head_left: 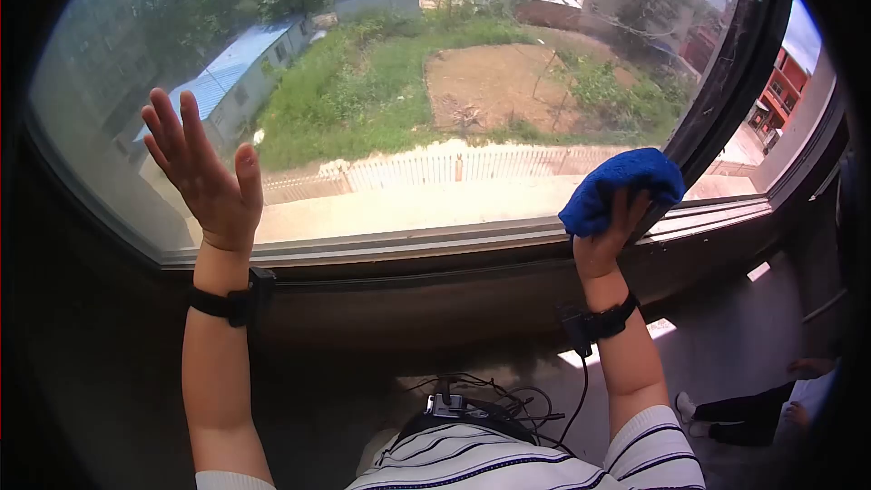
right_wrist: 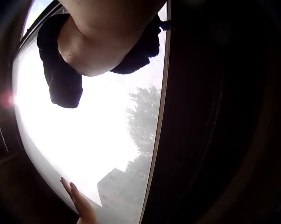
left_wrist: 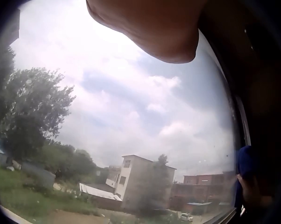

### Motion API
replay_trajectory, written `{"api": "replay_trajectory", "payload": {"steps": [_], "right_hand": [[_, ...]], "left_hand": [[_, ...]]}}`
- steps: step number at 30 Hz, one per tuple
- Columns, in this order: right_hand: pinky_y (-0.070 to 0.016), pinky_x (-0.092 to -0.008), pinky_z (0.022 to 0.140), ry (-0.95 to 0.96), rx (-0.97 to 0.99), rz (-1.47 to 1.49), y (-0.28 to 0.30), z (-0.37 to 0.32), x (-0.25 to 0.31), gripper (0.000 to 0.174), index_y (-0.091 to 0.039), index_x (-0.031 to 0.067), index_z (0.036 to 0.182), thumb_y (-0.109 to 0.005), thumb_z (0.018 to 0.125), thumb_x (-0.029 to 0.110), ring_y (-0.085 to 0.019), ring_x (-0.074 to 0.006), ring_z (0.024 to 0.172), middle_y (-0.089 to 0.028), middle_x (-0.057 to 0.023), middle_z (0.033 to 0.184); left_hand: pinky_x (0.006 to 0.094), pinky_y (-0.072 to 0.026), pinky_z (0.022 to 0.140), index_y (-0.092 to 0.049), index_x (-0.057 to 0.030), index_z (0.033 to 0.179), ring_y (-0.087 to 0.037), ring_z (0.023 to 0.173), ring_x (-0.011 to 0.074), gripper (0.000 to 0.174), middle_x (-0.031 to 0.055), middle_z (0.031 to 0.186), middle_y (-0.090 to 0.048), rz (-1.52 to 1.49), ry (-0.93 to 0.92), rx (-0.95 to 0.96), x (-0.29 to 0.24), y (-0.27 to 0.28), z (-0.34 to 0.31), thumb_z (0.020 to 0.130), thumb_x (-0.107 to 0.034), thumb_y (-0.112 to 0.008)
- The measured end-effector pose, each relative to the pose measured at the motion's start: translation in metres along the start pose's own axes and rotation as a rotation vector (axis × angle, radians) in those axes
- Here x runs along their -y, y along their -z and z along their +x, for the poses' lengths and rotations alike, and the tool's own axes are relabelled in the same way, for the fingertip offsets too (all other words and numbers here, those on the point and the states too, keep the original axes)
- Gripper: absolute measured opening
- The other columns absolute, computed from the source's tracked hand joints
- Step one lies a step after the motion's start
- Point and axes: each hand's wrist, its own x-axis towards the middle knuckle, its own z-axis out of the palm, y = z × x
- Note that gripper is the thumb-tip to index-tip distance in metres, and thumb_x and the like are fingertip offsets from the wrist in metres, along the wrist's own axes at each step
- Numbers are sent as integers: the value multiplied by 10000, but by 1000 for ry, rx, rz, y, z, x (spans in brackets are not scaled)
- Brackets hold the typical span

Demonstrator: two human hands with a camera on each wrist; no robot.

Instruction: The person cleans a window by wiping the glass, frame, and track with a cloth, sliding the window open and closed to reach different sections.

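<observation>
My left hand point(head_left: 210, 183) is raised at the left side of a large window pane point(head_left: 363, 118), its fingers straight and the thumb apart, with nothing in it. Over on the right, my right hand point(head_left: 601, 249) holds a bunched blue cloth point(head_left: 590, 195) by the pane's right edge, beside the dark upright frame point(head_left: 726, 82). Folds of the cloth hide part of the fingers. In the right wrist view the cloth point(right_wrist: 63, 88) looks nearly black against the bright glass and hangs out on both sides of the hand.
A pale sill point(head_left: 408, 252) runs along the window's bottom. Cables point(head_left: 508, 395) lie by my waist, one leading to the right wristband point(head_left: 612, 319). Another person's legs point(head_left: 739, 410) show at lower right. Outside are grass, a fence and buildings.
</observation>
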Motion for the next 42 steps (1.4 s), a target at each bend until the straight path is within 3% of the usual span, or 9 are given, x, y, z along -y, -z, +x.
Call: {"api": "replay_trajectory", "payload": {"steps": [3,4,7,14,24,27,31,37,42], "right_hand": [[-208,-540,1164,-15,-7,60,-12,-2,16,683,-460,40,1450,-616,928,452,-265,-423,1436,-219,-271,1556],[-232,-520,1164,-337,-70,422,-23,-7,16,685,-446,64,1463,-633,933,456,-254,-380,1452,-161,-238,1585],[-207,-544,1163,153,-139,-146,-8,10,8,541,-510,42,1396,-561,878,189,-315,-457,1405,-417,-254,1473],[-206,-518,1181,294,-247,-252,-13,29,0,556,-417,17,1454,-469,955,258,-338,-401,1418,-392,-224,1508],[-309,-424,1143,-104,-236,-371,-2,26,-79,534,-403,-66,1410,-502,1008,272,-403,-417,1355,-417,-296,1459],[-371,-429,1062,-284,-223,-320,0,22,-109,502,-504,-82,1306,-542,995,310,-503,-434,1232,-511,-290,1368],[-381,-414,1056,-663,-250,-85,-9,31,-106,530,-532,-93,1277,-595,966,331,-518,-412,1219,-542,-283,1330],[-249,-430,1155,80,-289,-86,-42,68,89,545,-442,-47,1400,-595,952,223,-392,-326,1374,-434,-207,1477],[-58,-639,1152,343,-97,-82,-79,66,280,646,-524,116,1423,-627,849,394,-146,-538,1429,-288,-232,1522]], "left_hand": [[507,-46,1209,-238,-105,1556,-80,1519,335,757,175,1631,-146,-106,-86,253,32,38,-5,982,-543,-465],[500,-40,1213,-222,-109,1561,-71,1520,329,800,177,1633,-128,21,-96,266,60,56,-14,962,-568,-487],[507,-28,1214,-119,-151,1584,-35,1522,324,978,195,1636,-60,226,-64,354,153,89,-57,871,-686,-522],[536,-19,1203,-64,-168,1590,57,1498,430,1124,281,1609,39,-5,-59,349,184,76,-69,782,-734,-602],[520,18,1207,-165,-205,1584,87,1491,445,1041,266,1614,26,-213,-4,364,199,77,-73,791,-633,-687],[522,-144,1203,-280,-139,1540,-111,1499,410,885,254,1597,-177,-687,25,312,202,86,-79,844,-446,-732],[401,-342,1101,-414,-14,1400,-432,1280,265,529,145,1353,-446,-113,413,-212,278,115,-123,969,-249,-611],[344,-441,851,-467,17,1272,-539,889,213,364,119,1028,-579,-460,690,-50,229,60,-139,1048,-270,-464],[323,-432,849,-455,21,1300,-536,912,201,382,109,1039,-563,-538,672,-155,190,47,-132,1047,-266,-465]]}}
